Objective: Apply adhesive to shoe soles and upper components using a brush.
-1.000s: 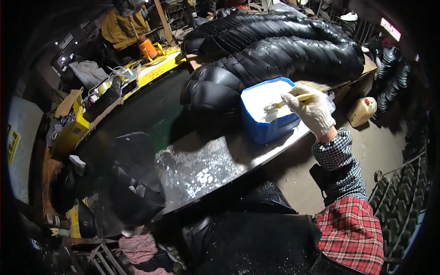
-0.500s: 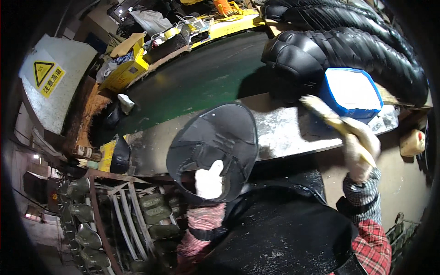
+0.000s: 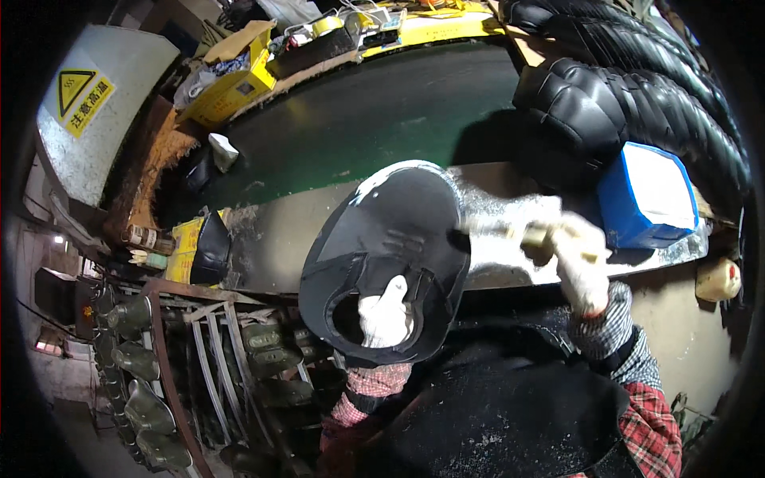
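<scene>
My left hand, in a white glove, grips a black boot upper, thumb lying on its inner face and the other fingers partly hidden. The upper is an open, rounded, leather-like piece. Wet white paste lines its far rim. In my white-gloved right hand is a brush, blurred by motion, held just right of the upper's edge. Whether the bristles touch the rim I cannot tell. A blue tub filled with white paste stands to the right of this hand.
Stacked black uppers lie behind the tub. The green bench top has a paste-smeared metal strip along its front. Yellow boxes stand at the back left. Dark green boots fill a rack at lower left.
My right hand and brush have moved left from beside the tub to the upper. White paste now shows on the upper's far rim. The upper has shifted slightly right and up.
</scene>
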A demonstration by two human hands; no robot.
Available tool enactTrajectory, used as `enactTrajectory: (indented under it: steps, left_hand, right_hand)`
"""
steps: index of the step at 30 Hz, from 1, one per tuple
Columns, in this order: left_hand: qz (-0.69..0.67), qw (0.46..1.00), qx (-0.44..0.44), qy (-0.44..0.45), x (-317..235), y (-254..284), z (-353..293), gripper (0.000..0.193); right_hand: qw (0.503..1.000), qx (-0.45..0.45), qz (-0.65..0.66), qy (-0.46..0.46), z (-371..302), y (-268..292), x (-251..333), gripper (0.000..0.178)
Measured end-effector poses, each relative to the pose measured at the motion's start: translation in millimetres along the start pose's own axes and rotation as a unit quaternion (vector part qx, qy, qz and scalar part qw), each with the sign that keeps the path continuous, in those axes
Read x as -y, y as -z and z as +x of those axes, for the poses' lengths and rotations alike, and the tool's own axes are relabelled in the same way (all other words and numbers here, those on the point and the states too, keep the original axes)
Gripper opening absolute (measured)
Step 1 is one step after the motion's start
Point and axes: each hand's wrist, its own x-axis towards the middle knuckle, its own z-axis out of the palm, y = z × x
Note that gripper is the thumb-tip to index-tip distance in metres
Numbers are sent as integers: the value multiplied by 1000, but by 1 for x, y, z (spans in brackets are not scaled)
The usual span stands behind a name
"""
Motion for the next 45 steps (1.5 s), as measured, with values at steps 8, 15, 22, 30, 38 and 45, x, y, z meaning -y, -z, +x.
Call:
enactTrajectory:
  steps: [8, 15, 22, 30, 38, 45]
  left_hand:
    - [-39, 998, 9, -45, -40, -38, -31, 31]
    - [-16, 996, -17, -88, -80, -25, -24, 19]
    - [-5, 988, 100, -122, -161, -24, 1, 21]
    - [123, 975, 17, -183, -104, -15, 16, 29]
    - [393, 889, 109, -208, -141, -57, -37, 41]
    - [582, 797, 88, -136, -157, -61, -74, 46]
  right_hand:
    - [855, 411, -112, 295, 33, -118, 91, 29]
    - [874, 285, -100, 379, 7, -117, 87, 32]
    - [927, 327, -21, 182, -8, -14, 71, 33]
    - [959, 248, -86, 106, -45, -1, 84, 26]
    - [975, 157, -123, 102, -41, 22, 71, 22]
    - [918, 127, -185, 326, -22, 34, 45, 16]
